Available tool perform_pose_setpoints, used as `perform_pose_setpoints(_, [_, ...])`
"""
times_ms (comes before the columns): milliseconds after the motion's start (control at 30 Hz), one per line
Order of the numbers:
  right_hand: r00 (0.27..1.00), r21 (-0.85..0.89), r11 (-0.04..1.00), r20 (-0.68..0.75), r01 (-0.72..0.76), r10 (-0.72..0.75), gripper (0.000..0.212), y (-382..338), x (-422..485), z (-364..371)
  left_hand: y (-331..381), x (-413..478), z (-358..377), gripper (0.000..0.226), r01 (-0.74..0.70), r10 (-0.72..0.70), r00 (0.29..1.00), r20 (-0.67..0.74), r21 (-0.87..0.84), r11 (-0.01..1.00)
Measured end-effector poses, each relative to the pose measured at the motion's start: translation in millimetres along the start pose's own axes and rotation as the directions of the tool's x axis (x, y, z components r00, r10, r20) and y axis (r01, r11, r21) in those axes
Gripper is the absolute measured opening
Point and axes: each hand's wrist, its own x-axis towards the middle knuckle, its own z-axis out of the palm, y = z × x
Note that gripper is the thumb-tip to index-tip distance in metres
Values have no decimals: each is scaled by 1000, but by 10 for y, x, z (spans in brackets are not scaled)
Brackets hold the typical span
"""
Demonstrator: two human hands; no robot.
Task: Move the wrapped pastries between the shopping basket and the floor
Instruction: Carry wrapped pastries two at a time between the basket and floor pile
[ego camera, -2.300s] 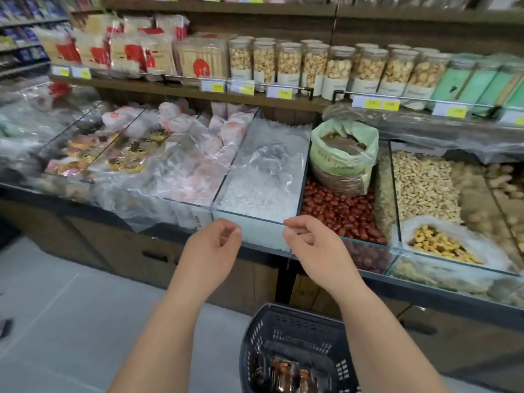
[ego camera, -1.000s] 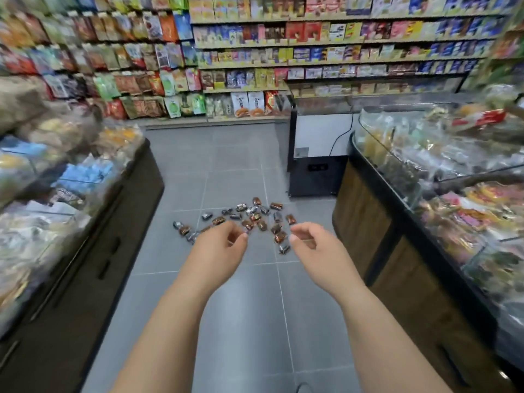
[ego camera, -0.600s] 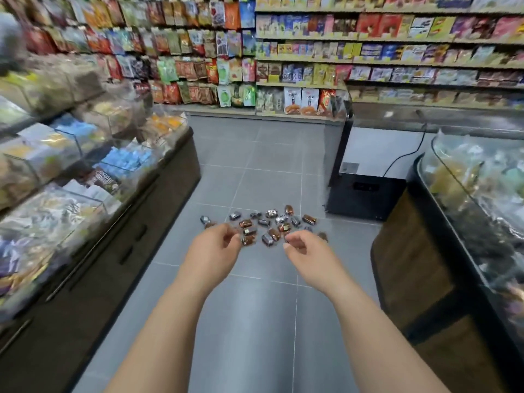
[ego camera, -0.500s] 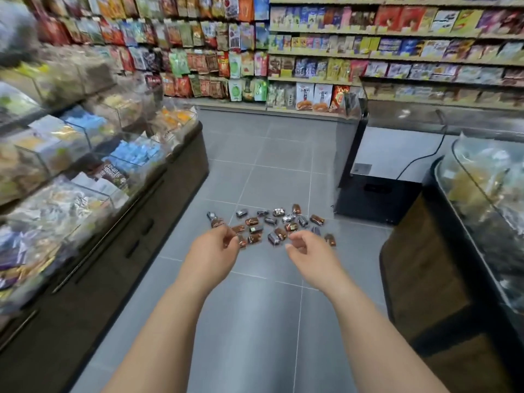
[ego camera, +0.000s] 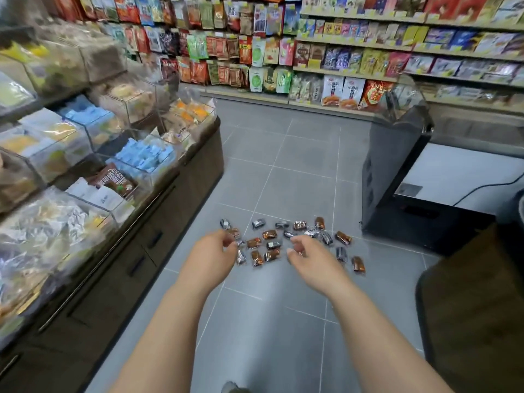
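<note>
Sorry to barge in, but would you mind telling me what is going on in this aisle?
A person stands in a shop aisle with both bare arms held out in front. The left hand and right hand are out over the grey tiled floor, fingers loosely curled, and appear to hold nothing. A scatter of wrapped pastries lies on the tiles just beyond them, and neither hand touches them at this moment. The shopping basket is not in view.

Chinese characters mark the white snack bags (ego camera: pixel 341 92) and brown packet (ego camera: pixel 114 181), too blurred to read.
</note>
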Motion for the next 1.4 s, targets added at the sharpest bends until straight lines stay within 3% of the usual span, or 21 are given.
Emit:
perform_pose_setpoints(233, [999, -3, 999, 11, -39, 39, 39, -305, 996, 72, -106, 1125, -178, 19, -26, 25, 999, 36, 32, 999])
perform_pose_setpoints(500, [996, -3, 996, 29, -88, 88, 38, -225, 2306, -17, -123, 2436, 127, 18, -10, 4, 997, 76, 75, 997])
perform_pose_setpoints(933, [980, -99, 995, 190, -31, 50, 42, -202, 4774, -400, 170, 4512, 490, 19, 108, -109, 994, 31, 53, 993])
perform_pose_setpoints(1400, [922, -139, 982, 348, -129, 170, 45, 323, 5914, 668, -817, 5545, 1384, 27, 237, -263, 930, 258, 128, 963])
